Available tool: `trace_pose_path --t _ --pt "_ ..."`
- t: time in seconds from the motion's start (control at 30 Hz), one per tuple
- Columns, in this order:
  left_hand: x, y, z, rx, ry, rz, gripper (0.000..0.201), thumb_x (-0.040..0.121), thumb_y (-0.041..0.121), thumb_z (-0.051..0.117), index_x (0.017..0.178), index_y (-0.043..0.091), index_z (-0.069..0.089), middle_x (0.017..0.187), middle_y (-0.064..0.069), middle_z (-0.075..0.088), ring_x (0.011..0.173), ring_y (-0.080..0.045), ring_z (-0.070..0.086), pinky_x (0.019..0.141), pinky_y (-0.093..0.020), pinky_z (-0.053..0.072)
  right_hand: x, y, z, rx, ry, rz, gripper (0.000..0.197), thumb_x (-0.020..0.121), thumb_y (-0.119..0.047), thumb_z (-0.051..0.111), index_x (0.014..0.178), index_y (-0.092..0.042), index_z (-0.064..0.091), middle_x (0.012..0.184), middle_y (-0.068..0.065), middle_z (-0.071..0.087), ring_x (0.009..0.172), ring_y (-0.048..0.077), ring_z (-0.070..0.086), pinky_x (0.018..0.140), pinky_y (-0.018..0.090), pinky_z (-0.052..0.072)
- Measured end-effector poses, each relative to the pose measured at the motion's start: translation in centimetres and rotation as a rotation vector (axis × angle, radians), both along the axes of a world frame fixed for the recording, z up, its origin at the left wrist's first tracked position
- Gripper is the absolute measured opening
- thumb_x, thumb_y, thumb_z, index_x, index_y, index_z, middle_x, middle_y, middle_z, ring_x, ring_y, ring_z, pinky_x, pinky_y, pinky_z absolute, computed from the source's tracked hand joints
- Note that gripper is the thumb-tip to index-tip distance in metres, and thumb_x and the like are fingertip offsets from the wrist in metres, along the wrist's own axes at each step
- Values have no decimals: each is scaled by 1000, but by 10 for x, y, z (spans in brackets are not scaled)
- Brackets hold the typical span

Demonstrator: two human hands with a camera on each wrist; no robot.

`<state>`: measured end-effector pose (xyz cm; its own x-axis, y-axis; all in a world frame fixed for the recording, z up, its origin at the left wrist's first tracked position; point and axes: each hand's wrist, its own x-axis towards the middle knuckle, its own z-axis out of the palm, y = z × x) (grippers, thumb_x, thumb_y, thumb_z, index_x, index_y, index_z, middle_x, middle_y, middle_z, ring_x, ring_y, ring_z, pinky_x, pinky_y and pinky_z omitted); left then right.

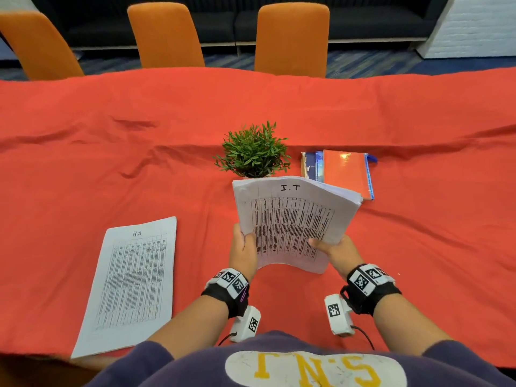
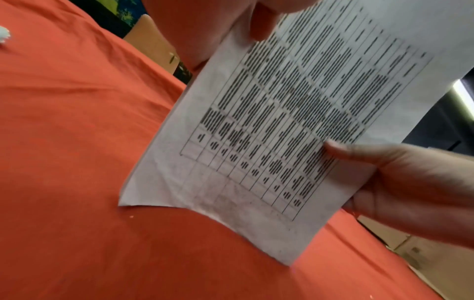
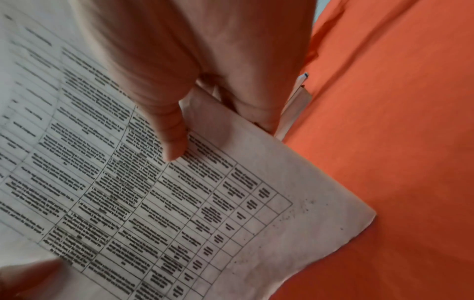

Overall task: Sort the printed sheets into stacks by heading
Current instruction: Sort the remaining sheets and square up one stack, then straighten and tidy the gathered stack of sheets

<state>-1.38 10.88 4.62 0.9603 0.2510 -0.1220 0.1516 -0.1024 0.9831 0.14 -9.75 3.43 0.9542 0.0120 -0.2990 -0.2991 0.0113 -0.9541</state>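
Observation:
A bundle of printed sheets (image 1: 290, 222) is lifted off the red tablecloth (image 1: 418, 219) in front of me; its top sheet reads "I.T" over a printed table. My left hand (image 1: 242, 248) grips the bundle's left edge, thumb on top. My right hand (image 1: 332, 250) pinches the lower right edge, thumb (image 3: 172, 140) on the print and fingers beneath. The left wrist view shows the same bundle (image 2: 282, 132) with the other hand's thumb (image 2: 364, 154) on it. A sheet headed "HR" (image 1: 131, 283) lies flat at the near left.
A small green potted plant (image 1: 252, 150) stands just behind the bundle. To its right lie an orange notebook (image 1: 346, 171) and blue books. Orange chairs (image 1: 291, 37) line the table's far side. The HR sheet's lower corner overhangs the near table edge.

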Motion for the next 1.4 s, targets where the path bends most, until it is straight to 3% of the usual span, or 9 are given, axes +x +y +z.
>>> trace_pose_path --t 0.17,0.43,0.6,0.7,0.77,0.87,1.07,1.2,1.4 --pt "9 9 5 53 -14 11 15 97 6 32 105 13 43 84 5 50 70 -4 45 65 -19 41 13 17 6 -73 -19 -39 22 83 -6 68 95 -25 67 99 -5 70 99 20 66 92 37 49" --pt "24 119 35 165 -1 183 7 95 13 41 99 12 47 69 5 43 53 -9 36 41 -16 33 39 112 33 -29 -16 82 30 78 -6 73 107 -9 66 102 3 72 88 14 70 75 25 55" --pt "14 227 25 254 199 288 4 95 14 44 97 12 46 74 0 47 56 -11 39 48 -24 32 43 212 16 -76 78 230 22 85 -9 65 106 -11 62 110 11 69 93 25 68 85 42 55" --pt "0 290 7 315 331 309 7 90 8 45 95 12 49 85 -6 53 68 -18 46 58 -27 36 32 267 5 -197 135 363 25 88 -9 62 112 -1 59 109 11 66 92 26 65 71 33 56" --pt "-14 324 -7 332 435 320 14 90 9 45 102 9 51 93 -9 57 75 -21 50 64 -30 38 22 296 -4 -272 150 451 7 88 -8 62 95 -6 62 101 8 64 84 22 64 58 20 51" --pt "-31 359 -30 370 545 289 18 90 10 46 107 5 52 98 -13 59 80 -23 53 62 -30 40 11 330 -28 -332 180 483 27 85 -6 66 66 -18 50 82 2 61 60 9 54 42 11 41" --pt "-42 383 -69 387 645 247 24 92 4 44 115 0 50 99 -11 55 81 -24 53 63 -28 40 3 360 -64 -476 282 512 27 79 -12 73 71 -12 48 74 7 61 60 19 55 59 34 50" --pt "-43 389 -83 474 686 249 19 91 9 46 107 1 51 101 -15 57 88 -28 55 71 -33 43 -1 366 -76 -572 267 559 29 81 -26 72 74 -18 45 72 1 59 61 19 55 54 30 46" --pt "-38 403 -101 543 708 228 36 77 27 54 106 7 61 106 -14 64 96 -34 60 81 -41 52 1 368 -80 -641 272 476 32 84 -23 68 108 -5 55 99 8 61 91 24 59 80 33 47"
